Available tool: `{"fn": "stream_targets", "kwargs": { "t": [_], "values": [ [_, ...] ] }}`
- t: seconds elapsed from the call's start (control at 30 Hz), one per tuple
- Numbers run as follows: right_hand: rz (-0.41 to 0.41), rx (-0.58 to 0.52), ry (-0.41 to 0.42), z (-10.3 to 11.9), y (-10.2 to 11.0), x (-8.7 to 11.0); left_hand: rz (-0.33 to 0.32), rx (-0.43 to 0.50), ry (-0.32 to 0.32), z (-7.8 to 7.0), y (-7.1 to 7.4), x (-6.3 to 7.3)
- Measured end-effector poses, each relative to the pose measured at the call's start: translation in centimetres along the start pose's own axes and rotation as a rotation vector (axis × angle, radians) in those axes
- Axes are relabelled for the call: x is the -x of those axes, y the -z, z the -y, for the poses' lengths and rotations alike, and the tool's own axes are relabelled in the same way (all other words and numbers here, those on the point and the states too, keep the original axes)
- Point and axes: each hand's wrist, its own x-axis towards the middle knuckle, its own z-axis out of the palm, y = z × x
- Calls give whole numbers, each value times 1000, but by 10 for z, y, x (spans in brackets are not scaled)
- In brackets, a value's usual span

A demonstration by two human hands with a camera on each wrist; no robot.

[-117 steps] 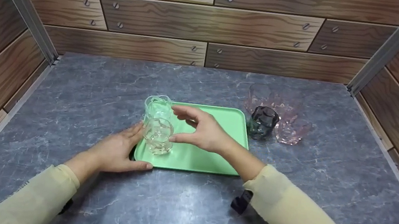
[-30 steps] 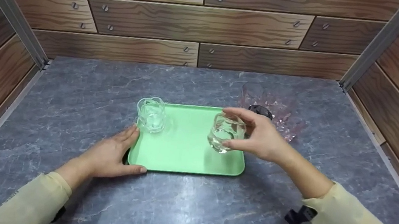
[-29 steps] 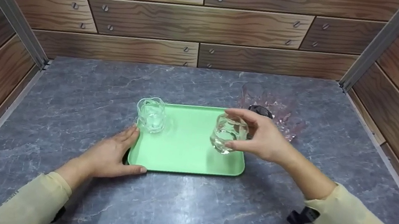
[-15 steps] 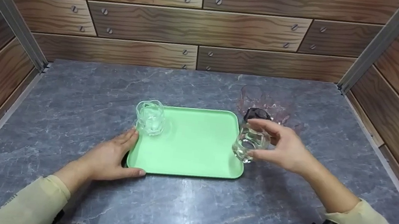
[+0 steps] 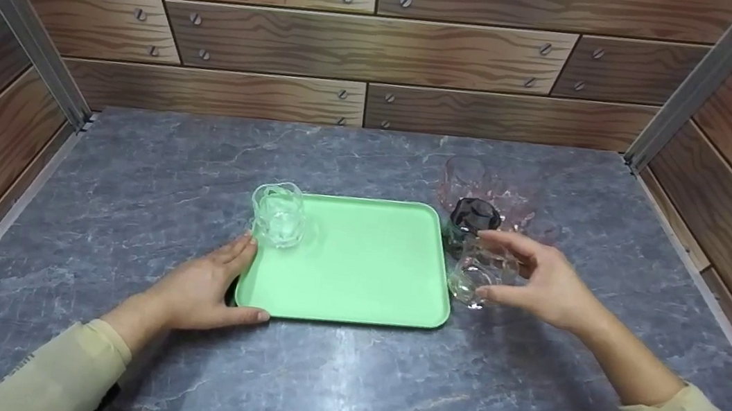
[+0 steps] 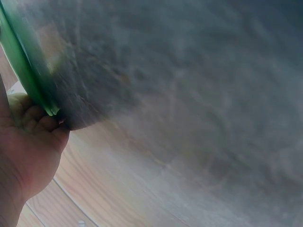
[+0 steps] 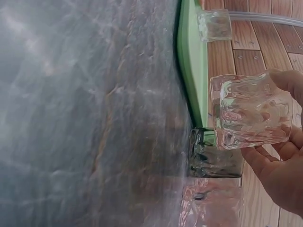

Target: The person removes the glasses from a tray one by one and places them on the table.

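Note:
My right hand [image 5: 541,283] holds a clear faceted glass [image 5: 478,286] by its sides, thumb on the near side and fingers on the far side. This glass is just past the right edge of the green tray [image 5: 359,260], in front of a dark grey glass [image 5: 473,215]. In the right wrist view the held glass [image 7: 253,111] overlaps the dark one [image 7: 218,161]. My left hand [image 5: 199,286] grips the tray's near left corner, thumb along the front edge and fingers at the left side. A second clear glass [image 5: 279,216] stands at the tray's far left corner.
Several pale pink glasses [image 5: 463,182] cluster behind and right of the dark glass, partly hidden by it and my right hand. The grey marbled table [image 5: 330,383] is bounded by wood-patterned walls [image 5: 267,40] at the back and sides.
My right hand took the front clear glass from the tray's left part and carried it rightward across the tray, past its right edge. My left hand stays at the tray's corner.

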Motion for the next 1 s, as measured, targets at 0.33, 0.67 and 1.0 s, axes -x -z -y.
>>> {"fn": "stream_targets", "kwargs": {
  "t": [0.33,0.67,1.0],
  "values": [
    [5,-13,-18,-12,-1,5,-1,3,0,0,0,1],
    [16,2,-31,-20,-5,5,-2,-2,1,1,-1,1],
    [18,8,-32,-24,-8,4,0,-3,1,1,0,0]
  ]
}}
